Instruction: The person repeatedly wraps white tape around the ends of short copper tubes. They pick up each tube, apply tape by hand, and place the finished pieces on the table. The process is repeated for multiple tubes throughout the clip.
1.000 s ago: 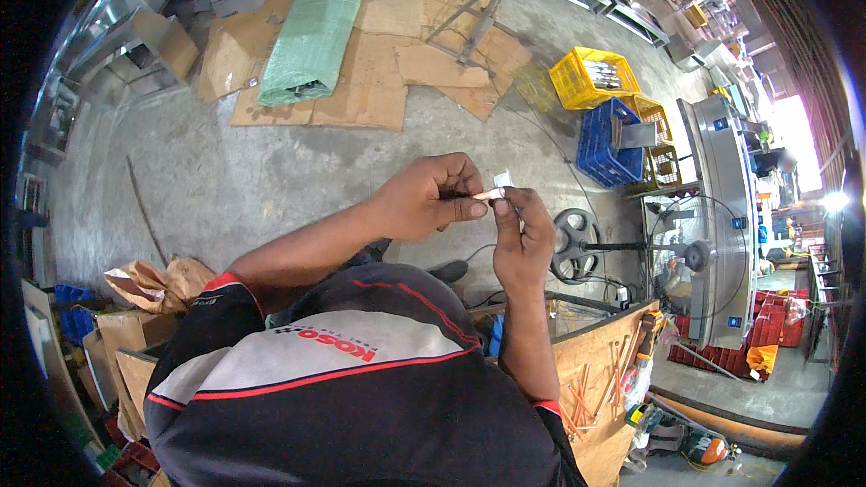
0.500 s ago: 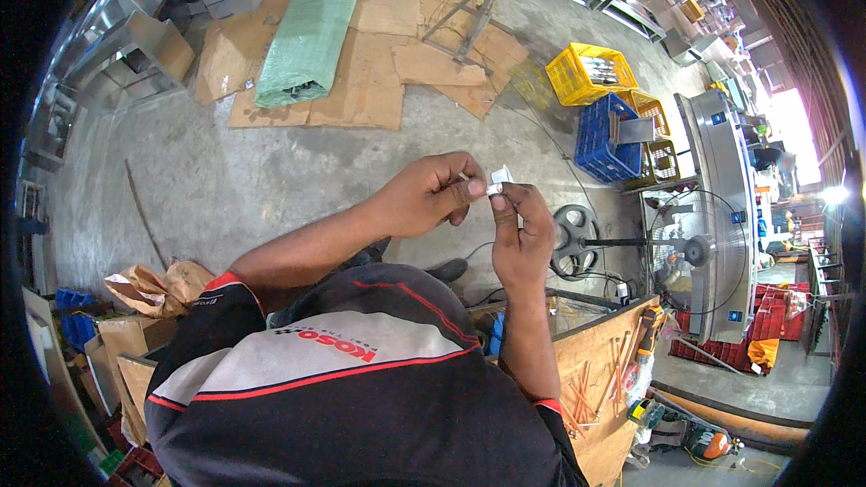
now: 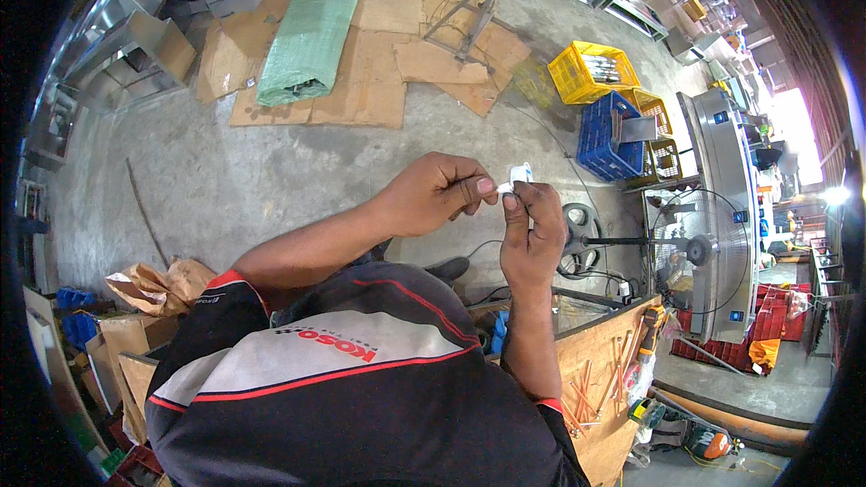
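Note:
Both my hands are raised close together in front of my body, above the concrete floor. My right hand point(image 3: 532, 221) pinches a small white tape roll point(image 3: 520, 173) with a bluish mark between thumb and fingers; it looks like thread seal tape. A short white strip point(image 3: 505, 188) stretches from beside the right thumb toward the left fingertips. With thumb and forefinger pressed together, my left hand point(image 3: 437, 194) meets the end of that strip. What else lies within the left fingers is hidden.
A workbench point(image 3: 591, 446) with several copper-coloured rods point(image 3: 591, 392) stands at my right. Beyond it are a pedestal fan point(image 3: 696, 251), a blue crate point(image 3: 600, 140) and a yellow crate point(image 3: 568, 77). A green wrapped bundle point(image 3: 311, 41) lies on flattened cardboard point(image 3: 370, 81) ahead.
My right hand has moved slightly right with the tape roll, which has turned to show its bluish mark. My left hand has followed a little to the right.

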The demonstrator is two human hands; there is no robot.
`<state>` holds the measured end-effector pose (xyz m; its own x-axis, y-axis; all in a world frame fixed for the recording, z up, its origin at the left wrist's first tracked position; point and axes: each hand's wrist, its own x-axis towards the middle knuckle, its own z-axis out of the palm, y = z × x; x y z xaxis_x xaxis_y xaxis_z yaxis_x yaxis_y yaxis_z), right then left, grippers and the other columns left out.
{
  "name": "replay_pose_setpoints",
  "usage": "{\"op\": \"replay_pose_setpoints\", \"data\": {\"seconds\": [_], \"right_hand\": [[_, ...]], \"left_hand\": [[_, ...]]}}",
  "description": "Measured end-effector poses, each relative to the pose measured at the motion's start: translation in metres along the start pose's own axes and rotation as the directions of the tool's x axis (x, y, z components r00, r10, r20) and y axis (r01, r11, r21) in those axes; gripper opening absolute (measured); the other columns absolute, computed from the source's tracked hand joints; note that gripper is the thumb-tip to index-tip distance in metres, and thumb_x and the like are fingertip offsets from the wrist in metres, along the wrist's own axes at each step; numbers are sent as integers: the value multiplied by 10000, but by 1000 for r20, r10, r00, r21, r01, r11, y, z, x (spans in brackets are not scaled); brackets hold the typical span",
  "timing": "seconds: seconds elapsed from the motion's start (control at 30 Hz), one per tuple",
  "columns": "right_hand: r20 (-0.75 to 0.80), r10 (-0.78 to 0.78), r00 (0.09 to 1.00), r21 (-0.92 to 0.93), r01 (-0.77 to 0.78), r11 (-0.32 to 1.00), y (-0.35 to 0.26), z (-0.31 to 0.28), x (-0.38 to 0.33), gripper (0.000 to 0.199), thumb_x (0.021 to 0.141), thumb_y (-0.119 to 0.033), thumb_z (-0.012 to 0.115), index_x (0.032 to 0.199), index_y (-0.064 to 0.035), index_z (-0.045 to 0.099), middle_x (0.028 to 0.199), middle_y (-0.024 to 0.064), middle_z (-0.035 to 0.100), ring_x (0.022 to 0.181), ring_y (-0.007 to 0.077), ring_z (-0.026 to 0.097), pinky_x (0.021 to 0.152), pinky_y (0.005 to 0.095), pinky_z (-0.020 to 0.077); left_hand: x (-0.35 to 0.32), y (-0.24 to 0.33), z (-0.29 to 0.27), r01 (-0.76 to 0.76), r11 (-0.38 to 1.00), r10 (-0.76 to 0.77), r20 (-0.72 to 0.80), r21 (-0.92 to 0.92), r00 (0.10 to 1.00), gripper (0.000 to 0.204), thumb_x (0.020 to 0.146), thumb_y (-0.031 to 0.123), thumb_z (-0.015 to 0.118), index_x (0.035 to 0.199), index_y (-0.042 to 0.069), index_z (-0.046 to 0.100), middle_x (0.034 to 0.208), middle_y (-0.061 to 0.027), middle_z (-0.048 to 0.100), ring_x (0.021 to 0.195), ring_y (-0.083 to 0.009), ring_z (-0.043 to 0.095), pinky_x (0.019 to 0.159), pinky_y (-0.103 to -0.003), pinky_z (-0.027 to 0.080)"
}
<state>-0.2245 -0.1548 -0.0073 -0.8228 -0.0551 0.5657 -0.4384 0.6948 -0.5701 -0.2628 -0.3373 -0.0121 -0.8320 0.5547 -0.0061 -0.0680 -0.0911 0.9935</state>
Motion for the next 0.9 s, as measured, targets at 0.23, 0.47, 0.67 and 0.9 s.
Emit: {"op": "replay_pose_setpoints", "data": {"seconds": [0.23,0.47,0.67,0.9], "right_hand": [[51,46,998,47,-48,998,-1,-4,2,115,906,-102,630,960,0,637,812,116,585,732,255,569,687,327,446],[46,78,996,69,-81,994,-3,-7,0,106,883,-104,647,960,-32,655,837,118,614,785,290,591,721,373,449],[61,126,990,126,-133,983,-10,-9,2,116,886,-82,643,983,-21,665,828,102,620,758,244,596,702,335,454],[43,60,997,101,-64,993,-8,-12,4,129,850,-97,678,969,-49,688,853,124,651,797,308,613,715,390,464]], "left_hand": [[2,-18,3,-188,972,195,32,-141,980,190,965,260,624,959,70,630,743,19,594,577,-54,491,503,-236,385],[4,-13,2,-52,999,52,0,-5,999,232,966,298,622,960,66,628,739,18,591,615,-61,504,541,-237,411],[1,-4,10,-17,980,21,18,-196,1000,266,984,323,588,951,60,602,694,21,553,572,-53,464,498,-220,368],[2,-12,6,-97,986,105,49,-133,993,195,977,250,607,962,56,618,704,31,542,557,-50,451,495,-228,364]]}}
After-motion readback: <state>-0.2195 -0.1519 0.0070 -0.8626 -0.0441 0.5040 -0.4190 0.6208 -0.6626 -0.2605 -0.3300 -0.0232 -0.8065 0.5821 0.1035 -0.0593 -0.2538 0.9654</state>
